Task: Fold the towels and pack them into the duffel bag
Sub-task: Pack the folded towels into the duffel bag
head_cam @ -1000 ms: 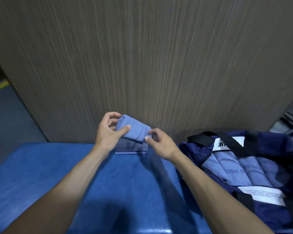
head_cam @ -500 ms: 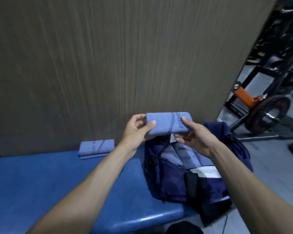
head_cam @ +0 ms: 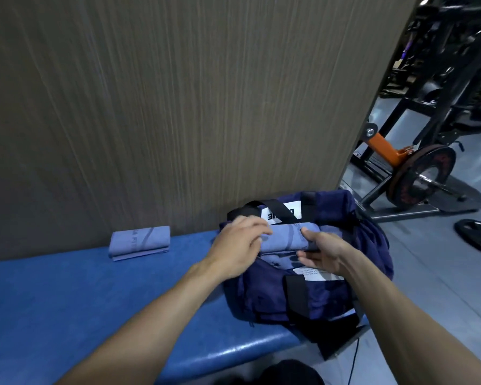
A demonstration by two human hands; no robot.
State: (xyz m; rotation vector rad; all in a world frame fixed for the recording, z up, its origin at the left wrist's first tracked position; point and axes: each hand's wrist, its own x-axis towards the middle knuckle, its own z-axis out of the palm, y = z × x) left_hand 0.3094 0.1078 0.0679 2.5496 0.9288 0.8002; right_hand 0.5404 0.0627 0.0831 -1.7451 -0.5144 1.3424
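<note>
A folded blue towel [head_cam: 285,237] is held over the open top of the navy duffel bag [head_cam: 353,262], which sits at the right end of the blue padded bench [head_cam: 67,295]. My left hand [head_cam: 238,247] grips the towel's left end and my right hand [head_cam: 321,252] grips its right end, thumb on top. More folded blue towel shows inside the bag just below. Another folded blue towel [head_cam: 139,242] lies on the bench against the wall, left of my hands.
A brown wood-grain wall [head_cam: 178,107] rises right behind the bench. To the right on the grey floor stand a black gym machine with an orange arm [head_cam: 385,147], a loaded weight plate [head_cam: 422,180] and a loose plate [head_cam: 478,236].
Both hands lifted one folded towel off the bench, carried it right over the bag and have lowered it towards the bag's opening. The view turned right with them.
</note>
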